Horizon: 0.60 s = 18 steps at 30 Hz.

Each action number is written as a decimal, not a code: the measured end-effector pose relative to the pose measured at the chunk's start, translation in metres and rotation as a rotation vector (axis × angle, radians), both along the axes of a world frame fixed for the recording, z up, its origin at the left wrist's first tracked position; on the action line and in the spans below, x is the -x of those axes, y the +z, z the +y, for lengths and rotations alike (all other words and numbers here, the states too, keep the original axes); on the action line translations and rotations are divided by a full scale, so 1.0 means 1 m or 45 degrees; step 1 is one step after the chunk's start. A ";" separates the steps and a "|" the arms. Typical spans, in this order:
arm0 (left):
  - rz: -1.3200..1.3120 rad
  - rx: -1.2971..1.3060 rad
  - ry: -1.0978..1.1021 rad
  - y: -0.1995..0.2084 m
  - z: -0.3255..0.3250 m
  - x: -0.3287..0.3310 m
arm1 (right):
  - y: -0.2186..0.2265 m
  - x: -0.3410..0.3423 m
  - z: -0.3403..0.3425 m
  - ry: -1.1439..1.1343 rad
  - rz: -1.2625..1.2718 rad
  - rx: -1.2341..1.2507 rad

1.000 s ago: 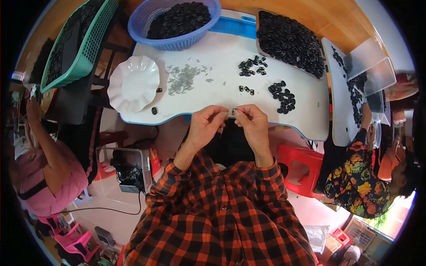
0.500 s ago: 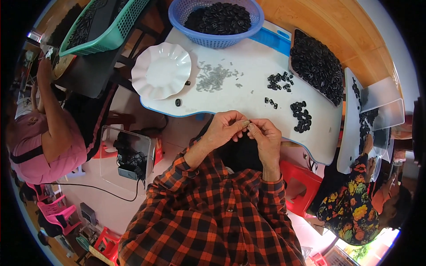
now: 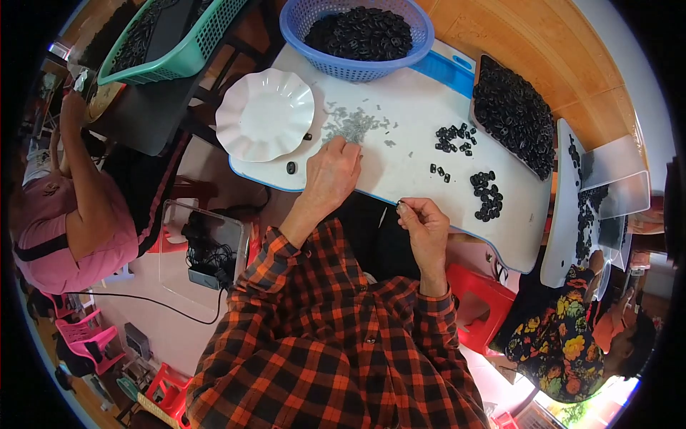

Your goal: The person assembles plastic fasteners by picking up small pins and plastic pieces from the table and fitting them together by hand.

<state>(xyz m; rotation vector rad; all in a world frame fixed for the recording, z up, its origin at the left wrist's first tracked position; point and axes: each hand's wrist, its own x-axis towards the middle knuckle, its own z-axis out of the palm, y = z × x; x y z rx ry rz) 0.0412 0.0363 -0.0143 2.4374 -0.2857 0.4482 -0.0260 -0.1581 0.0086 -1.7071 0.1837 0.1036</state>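
Note:
My left hand (image 3: pixel 333 170) reaches over the near edge of a pile of small clear grey pieces (image 3: pixel 351 123) on the white table. Its fingers are bent down and drawn together, and the fingertips are hidden behind the knuckles. Close to the table's front edge, my right hand (image 3: pixel 423 223) pinches a small black piece between thumb and forefinger, mostly covered by them. Left of the pile stands a white scalloped plate (image 3: pixel 264 114). One black oval part (image 3: pixel 291 167) lies in front of it. Black two-hole parts lie in loose groups (image 3: pixel 488 196) on the right side.
A blue basket (image 3: pixel 357 68) of black parts stands at the back, and a heaped tray (image 3: pixel 511 114) at the back right. People sit to either side: one in a pink shirt (image 3: pixel 86 229), one in a flowered top (image 3: pixel 564 343). A red stool (image 3: pixel 480 304) is beside me.
My hands were together at the table's front edge. The left has moved up and left to the clear pieces; the right has stayed nearly in place, still pinching.

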 end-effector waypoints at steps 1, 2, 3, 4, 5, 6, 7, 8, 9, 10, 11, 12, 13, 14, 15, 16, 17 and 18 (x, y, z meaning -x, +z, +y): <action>0.000 0.000 -0.001 -0.002 0.001 0.000 | -0.001 0.000 0.000 -0.001 0.000 0.000; 0.003 0.071 0.031 -0.005 0.003 0.000 | -0.002 0.000 0.000 0.003 -0.006 0.006; 0.006 0.143 0.063 -0.006 0.004 0.001 | -0.003 0.001 0.000 0.008 -0.011 0.013; 0.007 0.141 0.067 -0.007 0.005 0.001 | -0.003 0.000 0.000 0.012 -0.010 0.011; -0.009 0.123 0.047 -0.006 0.004 0.000 | -0.003 0.000 -0.002 0.004 -0.007 0.011; -0.024 0.105 0.027 -0.005 0.003 0.000 | -0.002 0.000 -0.003 -0.004 -0.004 0.011; -0.023 0.108 0.022 -0.004 0.001 -0.001 | -0.001 0.000 -0.004 -0.009 -0.004 0.014; 0.007 0.087 0.022 -0.004 0.001 -0.001 | -0.002 0.000 -0.003 -0.003 0.000 0.012; 0.037 0.067 0.022 -0.004 0.002 -0.001 | -0.003 0.000 -0.002 0.002 0.004 0.011; 0.036 0.063 0.024 -0.003 0.002 -0.001 | -0.004 0.000 -0.002 0.004 0.003 0.007; 0.034 0.049 0.043 -0.003 0.002 0.000 | -0.003 0.000 -0.001 0.006 0.002 0.012; 0.031 0.034 0.062 -0.002 0.002 0.000 | -0.004 0.000 0.000 0.008 0.000 0.016; 0.031 0.032 0.063 -0.002 0.003 0.000 | -0.004 0.000 0.000 0.009 0.000 0.014; 0.057 0.026 0.034 -0.001 0.004 -0.001 | -0.004 0.000 -0.002 0.009 -0.003 0.033; 0.084 0.019 0.007 0.000 0.004 -0.002 | -0.004 0.000 -0.003 0.010 -0.007 0.053; 0.083 0.020 0.004 0.000 0.005 -0.003 | -0.004 0.001 -0.003 0.006 -0.007 0.053; 0.083 0.080 0.002 -0.001 0.006 -0.003 | -0.004 0.001 -0.003 0.003 -0.008 0.050; 0.084 0.140 0.000 -0.002 0.007 -0.003 | -0.005 0.001 -0.003 0.000 -0.009 0.046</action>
